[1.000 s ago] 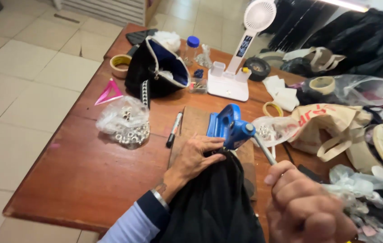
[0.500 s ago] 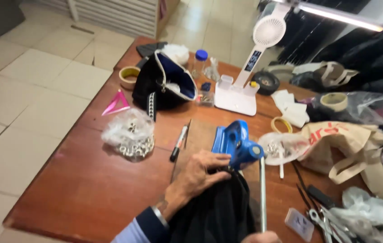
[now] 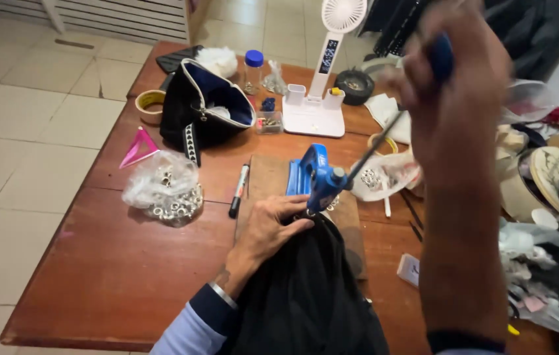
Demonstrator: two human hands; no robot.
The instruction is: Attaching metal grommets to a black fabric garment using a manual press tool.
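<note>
Nearest the viewer: black fabric (image 3: 305, 296) draped over the near edge of the wooden table (image 3: 95, 276), its upper edge fed under the head of a blue hand press (image 3: 315, 176). Left hand (image 3: 269, 227) laid on the fabric, fingertips pinching it in place at the press base. Right hand (image 3: 453, 72) raised high and blurred, clenched round the blue grip of the press lever (image 3: 374, 148); half a second earlier dropped out of view with the lever hanging low, now lifted, so the lever stands at the top of its stroke and the press head reads as open over the fabric. Press seated on a wooden board (image 3: 266, 181). Just left of the board: black marker (image 3: 238, 190), then a clear bag of metal eyelets (image 3: 167, 190) and a pink triangle (image 3: 139, 148). Farther back: open black bag (image 3: 204, 112), roll of tape (image 3: 150, 105), blue-capped jar (image 3: 253, 69), white desk fan (image 3: 325, 72).
</note>
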